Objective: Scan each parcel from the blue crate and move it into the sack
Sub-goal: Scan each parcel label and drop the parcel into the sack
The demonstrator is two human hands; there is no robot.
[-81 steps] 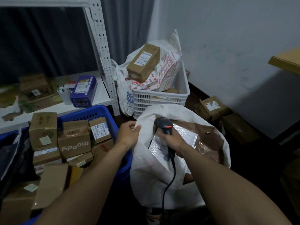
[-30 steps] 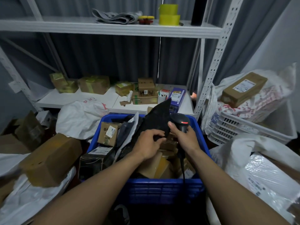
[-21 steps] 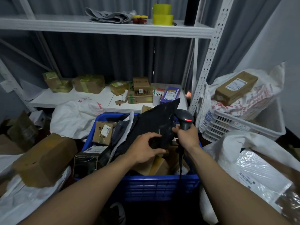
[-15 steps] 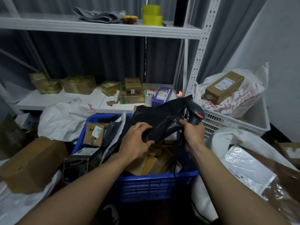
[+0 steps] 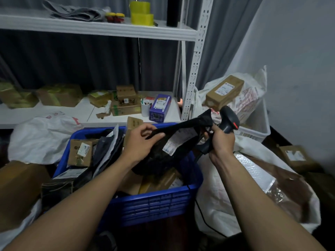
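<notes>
A black plastic parcel with a white label hangs above the blue crate. My left hand grips its left edge. My right hand holds the black barcode scanner by its handle and also pinches the parcel's right corner. The scanner's head points up and right, away from the label. The crate holds several cardboard boxes and dark mailers. The white sack stands open to the right of the crate, with a bubble mailer and brown packets inside.
A white metal shelf stands behind the crate, with boxes and a purple box on its lower board. A white basket with a bag and a brown box stands at the right. Cardboard boxes and white bags lie at the left.
Both hands left the sack and went to the crate. They lifted the black parcel out and turned it, so its white label now faces me.
</notes>
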